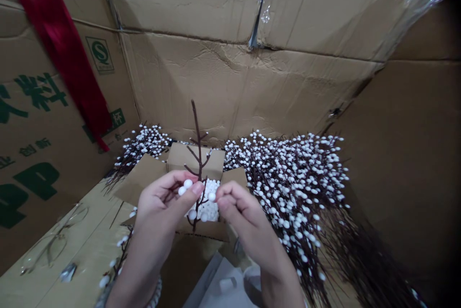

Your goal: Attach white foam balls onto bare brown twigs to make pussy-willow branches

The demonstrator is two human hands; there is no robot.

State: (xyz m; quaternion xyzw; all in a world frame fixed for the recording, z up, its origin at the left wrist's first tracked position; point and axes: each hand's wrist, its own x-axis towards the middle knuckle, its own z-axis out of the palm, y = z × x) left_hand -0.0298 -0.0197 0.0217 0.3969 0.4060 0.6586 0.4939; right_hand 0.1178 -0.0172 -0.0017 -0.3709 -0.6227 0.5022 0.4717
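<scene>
Left hand (158, 207): fingers (183, 179) curled nearly shut around the lower part of a dark brown artificial twig (197, 140), with several white round berries (188, 183) on side shoots sitting at the fingertips. Right hand (239, 217): thumb and forefinger closed in a pinch on one berry of the same twig, remaining fingers folded inward.

Twig stands roughly upright, tip pointing up, directly above an open cardboard box (196, 159). Box flaps are folded outward. Contents: a packed mass of small white pieces (211, 209), foam-like, partly hidden by the hands; exact material cannot be determined.

Right of and behind the box: a large heap of similar berry twigs (291, 188), stems trailing toward the lower right. Left of the box: a smaller bunch of the same (144, 142). Front left of the box: a single berry twig (120, 250) lying on a cardboard panel.

Behind the box: a tall creased corrugated carton wall (230, 87). Left of the box: a carton wall with green printed characters (36, 92) and a red ribbon (61, 49) hanging down it. High to the right of the box: clear plastic film (406, 1) against the cardboard.
</scene>
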